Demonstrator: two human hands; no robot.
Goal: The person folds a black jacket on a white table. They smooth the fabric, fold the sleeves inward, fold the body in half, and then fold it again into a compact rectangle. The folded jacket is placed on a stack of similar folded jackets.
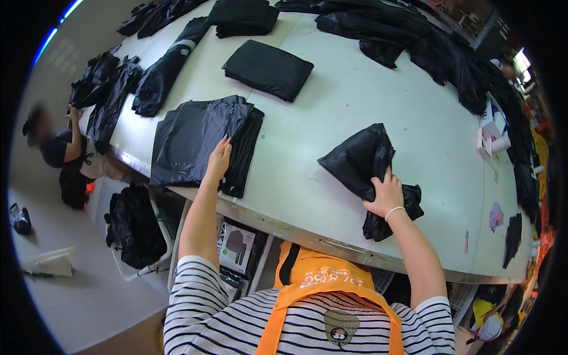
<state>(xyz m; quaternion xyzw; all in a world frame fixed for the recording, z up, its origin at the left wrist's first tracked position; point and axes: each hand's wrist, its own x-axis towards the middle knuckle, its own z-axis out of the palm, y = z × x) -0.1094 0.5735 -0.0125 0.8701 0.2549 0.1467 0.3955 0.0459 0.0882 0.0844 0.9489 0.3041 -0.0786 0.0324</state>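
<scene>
At the table's near left lies a stack of flat, shiny black pieces (198, 139) that look like plastic bags. My left hand (220, 160) rests along the right part of this stack, its fingers stretched out on the top layer. To the right, a black folded garment (358, 160) lies in a loose bundle with a pointed upper part and a crumpled lower end. My right hand (387, 194) grips the bundle's right side, thumb and fingers spread apart around the black fabric. Part of the fabric under the palm is hidden.
Two folded black piles, the nearer one (269, 70), lie farther back on the pale table (438, 177). Black garments (414, 38) line its far edge. A white box (492, 127), purple cloth (496, 216) and small red-handled tool (466, 241) sit right. A co-worker (62, 148) stands left, beyond a filled basket (133, 228).
</scene>
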